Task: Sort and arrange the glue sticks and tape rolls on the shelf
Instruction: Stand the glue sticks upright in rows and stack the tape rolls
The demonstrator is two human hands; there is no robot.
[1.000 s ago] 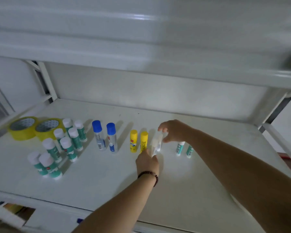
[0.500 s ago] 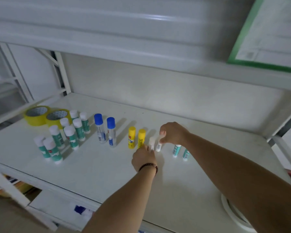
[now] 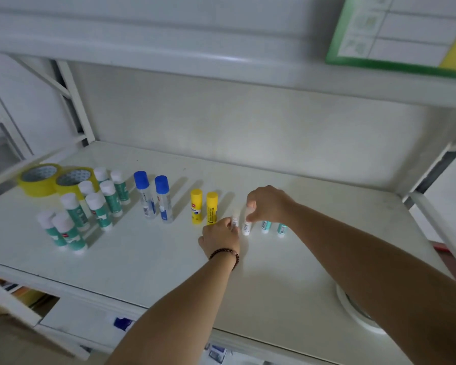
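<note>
On the white shelf (image 3: 148,259) glue sticks stand in groups. My left hand (image 3: 220,237) pinches a small white glue stick (image 3: 234,222) standing upright. My right hand (image 3: 267,204) pinches the top of a second white glue stick (image 3: 246,227) right beside it. Two small teal sticks (image 3: 266,226) stand just to the right, partly behind my right wrist. Two yellow sticks (image 3: 204,209) and two blue-capped sticks (image 3: 153,197) stand to the left. Several green sticks with white caps (image 3: 84,206) cluster at far left, by two yellow tape rolls (image 3: 55,179).
A white tape roll (image 3: 353,309) lies at the shelf's front right, partly under my right forearm. The upper shelf (image 3: 221,61) hangs low overhead with a green-framed sign (image 3: 395,35) at the right. Shelf posts (image 3: 74,101) stand at both back corners.
The view has shifted, showing the sign and the white tape roll. Both hands have stayed on the two white glue sticks, which now stand side by side.
</note>
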